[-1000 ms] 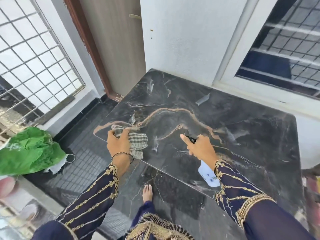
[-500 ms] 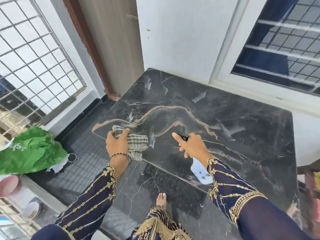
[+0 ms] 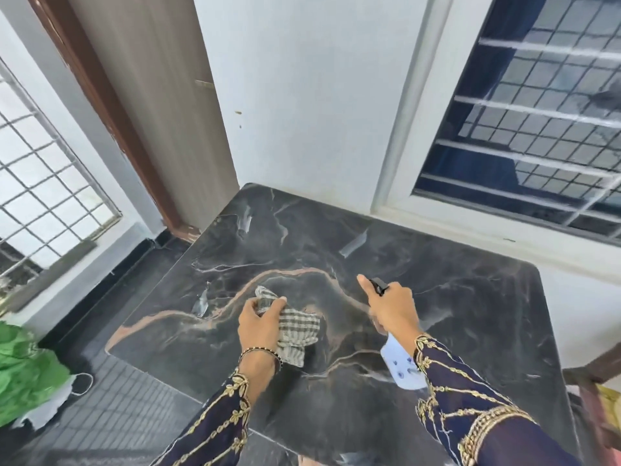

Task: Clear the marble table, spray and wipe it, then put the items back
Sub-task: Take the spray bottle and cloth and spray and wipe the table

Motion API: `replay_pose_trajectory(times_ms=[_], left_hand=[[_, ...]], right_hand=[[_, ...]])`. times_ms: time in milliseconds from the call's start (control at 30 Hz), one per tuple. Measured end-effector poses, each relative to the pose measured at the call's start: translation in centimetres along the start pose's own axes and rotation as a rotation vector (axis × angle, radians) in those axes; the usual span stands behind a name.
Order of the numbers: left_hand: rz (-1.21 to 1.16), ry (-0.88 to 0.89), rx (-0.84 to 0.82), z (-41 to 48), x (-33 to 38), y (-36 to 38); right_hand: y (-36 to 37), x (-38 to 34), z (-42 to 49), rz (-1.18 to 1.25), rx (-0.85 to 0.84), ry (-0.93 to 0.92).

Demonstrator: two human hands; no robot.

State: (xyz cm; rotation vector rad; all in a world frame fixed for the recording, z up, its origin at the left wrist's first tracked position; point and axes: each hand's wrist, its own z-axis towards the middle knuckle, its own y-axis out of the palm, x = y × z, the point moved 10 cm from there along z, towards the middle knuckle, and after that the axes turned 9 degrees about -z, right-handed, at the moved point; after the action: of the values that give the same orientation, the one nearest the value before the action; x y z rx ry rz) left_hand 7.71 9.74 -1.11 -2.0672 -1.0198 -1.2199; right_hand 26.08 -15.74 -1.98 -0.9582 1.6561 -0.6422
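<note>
- since a moment ago, the left hand (image 3: 260, 327) has slid the checked cloth (image 3: 297, 327) from the left edge of the worktop (image 3: 470, 314) toward its middle: wiping looks under way.
- head view: left hand grips the cloth on the marble; right hand (image 3: 391, 307), near it, grasps the spray bottle (image 3: 401, 368) over the worktop.

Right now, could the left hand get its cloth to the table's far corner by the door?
Probably yes. The left hand grips the cloth on the marble table, and nothing stands between it and that corner. A forward lean may be needed.
</note>
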Motion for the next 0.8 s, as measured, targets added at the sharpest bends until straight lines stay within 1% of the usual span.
replay_pose_trajectory(times_ms=[67,233,300,500,567,667,800], left_hand=[[0.019,-0.012,-0.022,1.3,0.3,2.4],[0.045,-0.056,-0.071,3.0,0.8,6.6],[0.046,-0.065,-0.095,3.5,0.9,7.8],[0.086,-0.101,-0.124,5.4,-0.2,10.3],[0.093,-0.105,-0.135,5.7,-0.4,10.9],[0.1,-0.122,-0.151,6.6,-1.6,11.6],[0.124,-0.118,-0.176,6.0,-1.5,12.7]], right_hand=[[-0.7,-0.1,2.6,-0.019,0.025,0.02],[-2.5,-1.5,7.1,0.062,-0.003,0.042],[-2.6,-1.7,8.8,0.058,-0.015,0.045],[-3.2,-0.5,14.2,0.122,0.098,0.067],[-4.2,-0.7,14.1,0.116,0.104,0.092],[-5.8,-0.5,13.4,0.185,0.107,0.157],[-6.6,3.2,14.5,0.23,0.152,0.194]])
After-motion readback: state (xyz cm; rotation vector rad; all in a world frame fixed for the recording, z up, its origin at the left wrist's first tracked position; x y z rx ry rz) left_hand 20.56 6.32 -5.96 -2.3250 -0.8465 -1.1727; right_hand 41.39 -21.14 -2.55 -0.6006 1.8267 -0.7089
